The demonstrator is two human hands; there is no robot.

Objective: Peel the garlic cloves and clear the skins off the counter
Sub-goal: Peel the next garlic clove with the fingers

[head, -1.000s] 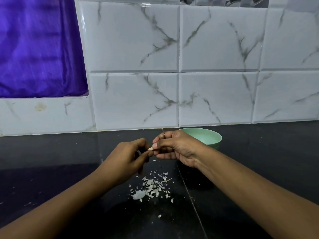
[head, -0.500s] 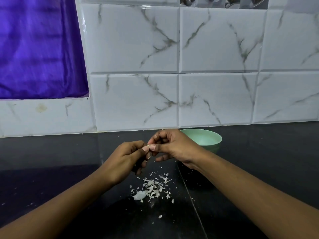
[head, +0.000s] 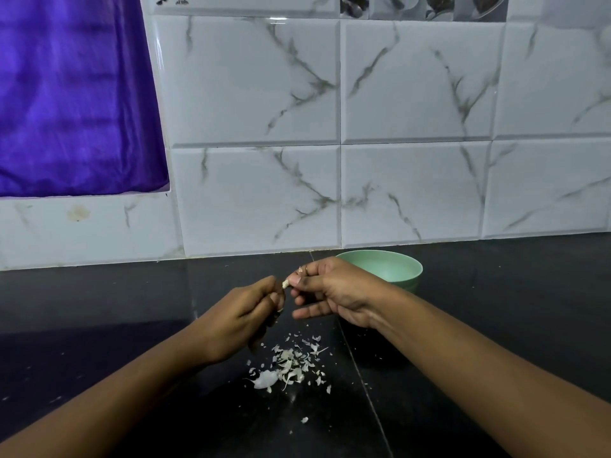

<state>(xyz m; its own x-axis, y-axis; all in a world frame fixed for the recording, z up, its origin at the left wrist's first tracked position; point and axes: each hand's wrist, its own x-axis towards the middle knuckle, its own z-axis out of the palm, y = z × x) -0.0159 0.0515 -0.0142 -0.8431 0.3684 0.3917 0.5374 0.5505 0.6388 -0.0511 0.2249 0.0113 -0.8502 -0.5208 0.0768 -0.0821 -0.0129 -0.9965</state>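
Since half a second ago the hands have drawn slightly apart: the left hand [head: 241, 314] has dropped away from the garlic clove [head: 285, 284] it was touching, and the right hand's [head: 334, 289] lower fingers have straightened.

The right hand pinches the small pale clove between thumb and forefinger, with the clove's tip poking out toward the left hand. Its other fingers reach leftward below the pinch, loosely spread. The left hand sits just beside and slightly lower, back of the hand up, fingers curled inward. Whether it holds a scrap of skin cannot be told. A narrow gap separates it from the clove. Both forearms come in from the bottom corners, meeting above the dark counter [head: 99, 309].

Skins [head: 291, 361] lie in a scattered white pile on the counter directly beneath the hands, nearer the person. A few stray flakes lie nearer still. A green bowl [head: 413, 276] stands just behind the right hand, against the tiled wall [head: 258, 193]. A purple cloth [head: 76, 94] hangs far up to the left.
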